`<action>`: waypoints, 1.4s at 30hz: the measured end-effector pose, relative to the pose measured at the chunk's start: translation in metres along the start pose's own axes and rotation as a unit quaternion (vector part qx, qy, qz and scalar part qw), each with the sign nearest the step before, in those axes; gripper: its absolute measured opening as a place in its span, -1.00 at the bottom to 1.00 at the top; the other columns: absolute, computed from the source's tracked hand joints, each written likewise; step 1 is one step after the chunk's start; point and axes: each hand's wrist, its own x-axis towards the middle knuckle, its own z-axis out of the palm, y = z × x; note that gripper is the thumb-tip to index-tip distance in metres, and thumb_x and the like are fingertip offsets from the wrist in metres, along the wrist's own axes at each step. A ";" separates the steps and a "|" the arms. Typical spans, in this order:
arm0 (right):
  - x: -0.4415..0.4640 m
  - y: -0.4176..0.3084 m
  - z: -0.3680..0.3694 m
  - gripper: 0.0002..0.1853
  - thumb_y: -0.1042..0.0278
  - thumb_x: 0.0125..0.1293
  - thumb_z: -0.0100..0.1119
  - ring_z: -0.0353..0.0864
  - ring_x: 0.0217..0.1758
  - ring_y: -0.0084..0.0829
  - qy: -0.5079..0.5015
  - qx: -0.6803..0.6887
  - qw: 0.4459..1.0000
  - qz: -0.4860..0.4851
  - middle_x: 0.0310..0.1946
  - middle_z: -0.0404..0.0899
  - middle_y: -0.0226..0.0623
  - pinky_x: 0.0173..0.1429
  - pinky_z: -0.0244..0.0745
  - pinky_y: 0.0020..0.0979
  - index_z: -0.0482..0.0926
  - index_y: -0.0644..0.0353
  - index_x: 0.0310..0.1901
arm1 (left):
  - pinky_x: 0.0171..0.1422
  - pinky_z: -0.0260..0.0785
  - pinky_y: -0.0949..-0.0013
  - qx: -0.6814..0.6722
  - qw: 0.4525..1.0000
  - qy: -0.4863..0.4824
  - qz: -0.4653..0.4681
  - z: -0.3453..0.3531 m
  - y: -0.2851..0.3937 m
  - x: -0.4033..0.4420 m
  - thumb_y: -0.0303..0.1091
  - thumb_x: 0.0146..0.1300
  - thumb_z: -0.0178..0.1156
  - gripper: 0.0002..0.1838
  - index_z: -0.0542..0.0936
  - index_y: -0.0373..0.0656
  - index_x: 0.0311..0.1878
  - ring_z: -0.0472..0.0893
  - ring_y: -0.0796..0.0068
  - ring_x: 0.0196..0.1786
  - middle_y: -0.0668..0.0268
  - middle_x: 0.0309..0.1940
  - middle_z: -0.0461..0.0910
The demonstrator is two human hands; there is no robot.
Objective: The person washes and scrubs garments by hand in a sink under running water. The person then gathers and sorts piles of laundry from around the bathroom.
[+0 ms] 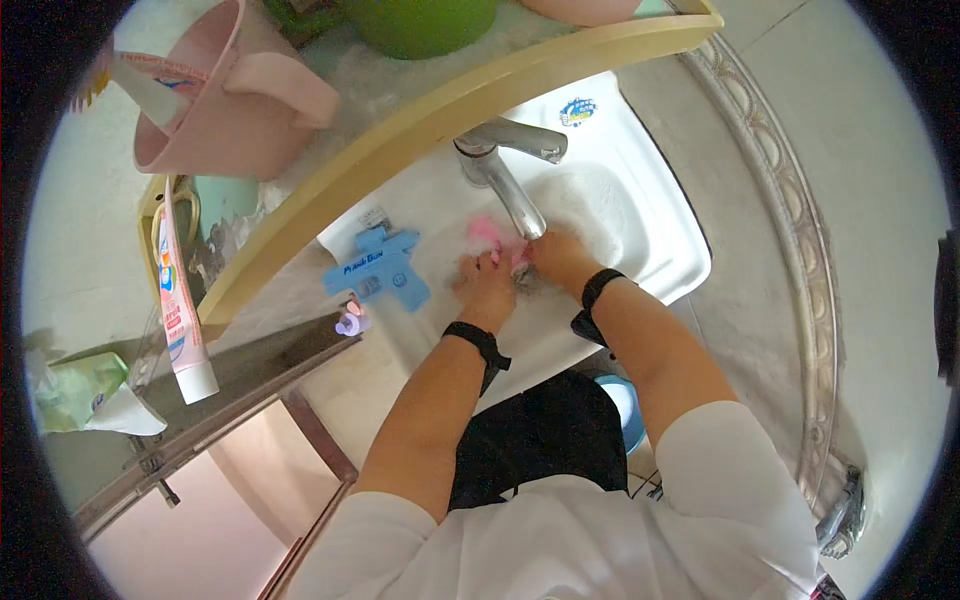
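In the white sink (665, 225), a small pink cloth (483, 230) is bunched beneath the spout of the metal faucet (515, 195). My left hand (485, 287) grips its near side with curled fingers. Closed on the cloth's right end is my right hand (562, 257), close under the spout and partly blurred. Both wrists wear black bands. To the left of my left hand lies a flat light blue piece (380, 268) with dark lettering and a smiley face. What it is made of I cannot tell.
A cream-edged shelf (400, 130) curves above the sink. It carries a pink cup (215, 110) and a green container (420, 25). A toothpaste tube (180, 310) hangs at the left. A small purple item (352, 320) lies near the sink's left edge. Below is a blue basin (625, 410).
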 end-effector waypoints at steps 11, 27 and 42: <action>-0.050 -0.062 -0.040 -0.76 0.39 0.02 0.16 0.54 -0.21 -0.10 0.141 0.408 0.892 -0.136 -0.25 0.52 -0.15 -0.09 0.45 -0.23 0.51 0.16 -0.21 | -0.02 0.41 0.23 -0.899 0.377 -0.150 -0.167 -0.049 -0.006 -0.005 0.11 0.14 0.17 -0.52 0.46 0.08 0.05 0.53 0.37 -0.05 0.34 -0.12 0.53; -0.038 -0.038 -0.038 -0.63 0.13 0.24 -0.06 0.54 -0.19 0.04 0.141 0.303 0.938 0.092 -0.30 0.54 0.11 -0.08 0.41 -0.02 0.52 0.35 -0.37 | -0.07 0.43 0.25 -0.790 0.579 -0.103 -0.173 -0.045 -0.006 -0.026 -0.02 0.09 0.24 -0.47 0.47 -0.29 -0.06 0.55 0.37 -0.10 0.19 -0.17 0.53; -0.019 -0.009 0.005 -0.47 0.14 0.23 -0.02 0.49 0.04 -0.07 -0.090 0.125 0.988 0.008 -0.05 0.42 0.16 0.06 0.41 -0.10 0.26 0.17 0.21 | 0.30 0.06 -0.12 0.081 0.991 0.098 0.037 -0.005 0.003 -0.009 -0.11 -0.11 0.36 -0.19 0.26 0.10 0.28 0.29 -0.11 0.18 -0.02 0.14 0.32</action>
